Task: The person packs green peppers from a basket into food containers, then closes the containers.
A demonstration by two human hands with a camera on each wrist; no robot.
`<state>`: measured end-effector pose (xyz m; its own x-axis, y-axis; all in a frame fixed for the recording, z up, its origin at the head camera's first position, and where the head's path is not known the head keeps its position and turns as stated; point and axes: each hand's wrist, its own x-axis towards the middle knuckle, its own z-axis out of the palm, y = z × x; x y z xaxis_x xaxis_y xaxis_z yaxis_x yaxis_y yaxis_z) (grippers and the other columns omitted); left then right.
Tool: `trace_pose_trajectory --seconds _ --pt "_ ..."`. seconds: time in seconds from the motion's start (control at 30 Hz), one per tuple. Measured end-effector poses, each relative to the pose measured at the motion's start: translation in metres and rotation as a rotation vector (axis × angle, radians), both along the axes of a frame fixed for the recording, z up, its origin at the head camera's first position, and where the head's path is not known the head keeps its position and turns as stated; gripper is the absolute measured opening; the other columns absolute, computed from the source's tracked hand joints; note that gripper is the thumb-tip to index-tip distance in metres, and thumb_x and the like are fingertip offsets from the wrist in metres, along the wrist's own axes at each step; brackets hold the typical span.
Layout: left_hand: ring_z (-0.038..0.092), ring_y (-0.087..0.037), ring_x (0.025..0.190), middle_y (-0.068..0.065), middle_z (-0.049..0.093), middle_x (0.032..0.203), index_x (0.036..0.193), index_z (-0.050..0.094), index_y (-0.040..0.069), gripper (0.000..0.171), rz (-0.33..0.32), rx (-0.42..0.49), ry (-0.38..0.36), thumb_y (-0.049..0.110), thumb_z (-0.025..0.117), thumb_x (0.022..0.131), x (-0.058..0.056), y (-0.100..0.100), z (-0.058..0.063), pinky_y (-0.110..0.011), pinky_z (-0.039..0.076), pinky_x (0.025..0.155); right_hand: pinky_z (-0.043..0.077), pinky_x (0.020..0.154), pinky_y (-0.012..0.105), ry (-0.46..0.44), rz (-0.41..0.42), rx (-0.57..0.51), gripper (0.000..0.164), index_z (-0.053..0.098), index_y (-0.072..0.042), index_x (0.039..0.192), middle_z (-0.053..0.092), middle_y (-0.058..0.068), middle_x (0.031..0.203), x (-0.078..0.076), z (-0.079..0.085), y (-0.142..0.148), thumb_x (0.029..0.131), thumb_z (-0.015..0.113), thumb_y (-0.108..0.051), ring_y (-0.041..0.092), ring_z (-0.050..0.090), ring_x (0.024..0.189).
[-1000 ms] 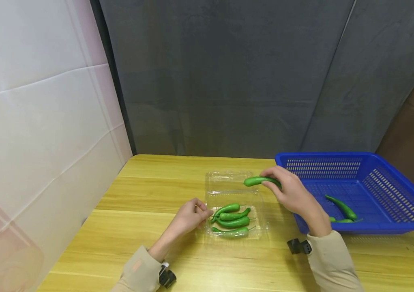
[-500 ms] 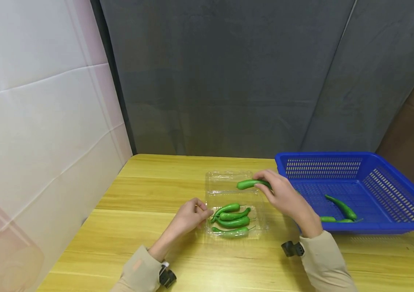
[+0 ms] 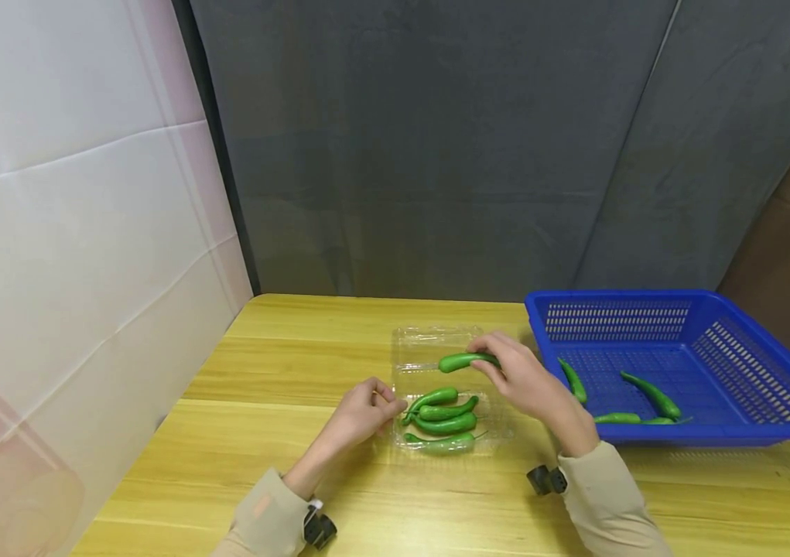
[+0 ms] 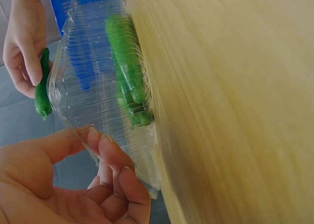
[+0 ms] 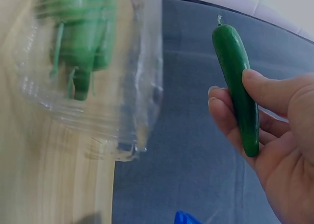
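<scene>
A clear plastic clamshell box lies open on the table with several green chili peppers inside. My left hand pinches the box's left rim between thumb and fingers; the left wrist view shows the thumb and fingertips on the clear edge. My right hand holds another green chili pepper above the rear part of the box. In the right wrist view this pepper lies between thumb and fingers, its thin stem pointing away from the palm.
At the right stands a blue perforated plastic basket with several green chili peppers in it. Its left wall is close to my right forearm. A grey curtain hangs behind the wooden table, and a white panel borders the left.
My right hand has moved left and slightly toward me with the chili pepper, from beside the basket to over the box. More peppers in the basket are uncovered. The left hand stays put.
</scene>
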<state>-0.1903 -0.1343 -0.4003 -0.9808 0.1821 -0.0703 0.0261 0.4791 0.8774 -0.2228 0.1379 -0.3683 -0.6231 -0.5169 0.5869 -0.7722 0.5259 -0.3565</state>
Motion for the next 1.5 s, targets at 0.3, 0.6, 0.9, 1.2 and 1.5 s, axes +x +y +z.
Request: trace_pose_trajectory --seconds 0.3,0.6,0.9,1.2,1.5 --pt "0.057 -0.021 0.060 -0.009 0.060 0.070 0.099 0.056 0.001 0.021 -0.012 -0.009 0.006 0.017 0.069 0.096 0.000 -0.001 0.000 -0.027 0.043 0.056 0.054 0.076 0.038 -0.040 0.013 0.034 0.013 0.063 0.000 0.108 0.065 0.010 0.102 0.001 -0.004 -0.007 0.096 0.065 0.003 0.022 0.062 0.091" --pt "0.056 -0.020 0.059 -0.010 0.061 0.070 0.100 0.056 0.001 0.021 -0.010 -0.007 0.001 0.017 0.069 0.096 0.000 -0.001 0.001 -0.028 0.042 0.056 0.055 0.078 0.037 -0.057 0.026 0.071 0.013 0.063 0.002 0.109 0.066 0.011 0.102 0.000 -0.011 -0.014 0.096 0.065 0.002 0.024 0.064 0.092" --pt "0.057 -0.021 0.060 -0.010 0.061 0.071 0.099 0.056 0.001 0.022 -0.008 -0.006 0.004 0.018 0.070 0.096 0.000 0.000 -0.001 -0.028 0.043 0.057 0.056 0.082 0.038 -0.057 0.047 0.106 0.014 0.062 0.002 0.109 0.066 0.012 0.104 0.001 -0.016 -0.020 0.096 0.063 0.005 0.027 0.065 0.096" --pt "0.057 -0.020 0.059 -0.009 0.061 0.070 0.101 0.057 0.001 0.023 -0.013 -0.010 0.011 0.018 0.070 0.096 0.000 0.000 0.001 -0.028 0.044 0.057 0.056 0.088 0.040 -0.167 0.040 0.130 0.014 0.062 0.002 0.113 0.067 0.013 0.109 0.003 -0.018 -0.024 0.099 0.060 0.001 0.028 0.066 0.102" --pt "0.058 -0.021 0.060 -0.010 0.062 0.071 0.099 0.057 0.000 0.023 -0.003 -0.013 0.012 0.018 0.071 0.096 0.002 0.001 0.001 -0.030 0.045 0.057 0.055 0.084 0.037 -0.198 0.062 0.176 0.013 0.062 0.000 0.113 0.066 0.010 0.108 0.001 -0.023 -0.025 0.100 0.059 -0.001 0.025 0.064 0.100"
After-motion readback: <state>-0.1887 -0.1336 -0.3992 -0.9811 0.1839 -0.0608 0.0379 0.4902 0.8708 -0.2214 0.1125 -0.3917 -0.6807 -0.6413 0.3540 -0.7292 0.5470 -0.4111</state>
